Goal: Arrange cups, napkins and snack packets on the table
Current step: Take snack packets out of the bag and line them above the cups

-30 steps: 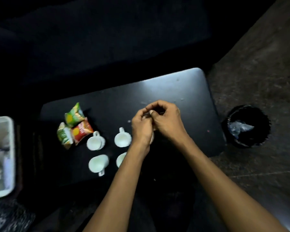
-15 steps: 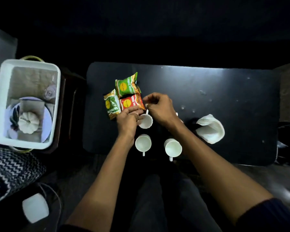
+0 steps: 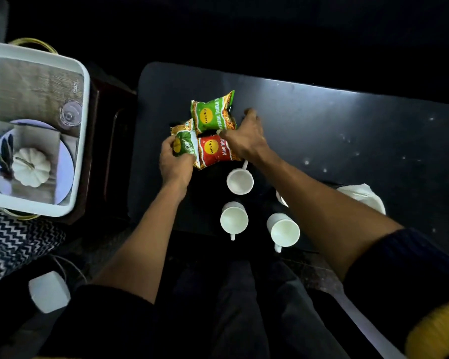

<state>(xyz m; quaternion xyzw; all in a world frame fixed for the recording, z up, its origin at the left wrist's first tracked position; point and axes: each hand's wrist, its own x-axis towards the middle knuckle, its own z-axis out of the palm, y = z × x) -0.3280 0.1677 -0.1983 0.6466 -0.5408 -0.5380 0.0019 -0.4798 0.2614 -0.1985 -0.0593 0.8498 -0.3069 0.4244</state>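
Both hands [image 3: 175, 164] now on glossy snack packets [image 3: 213, 114].

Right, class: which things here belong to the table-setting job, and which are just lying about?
Job: three snack packets, white cups, folded napkin, black table, left hand, right hand.

Lying about: white tray, its small pumpkin, zigzag cloth.

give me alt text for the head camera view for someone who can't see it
Seen from above, a person's left hand grips a small green snack packet while the right hand rests on a red snack packet beside a larger green snack packet on a black table. Nearer the person stand white handled cups and a folded white napkin.
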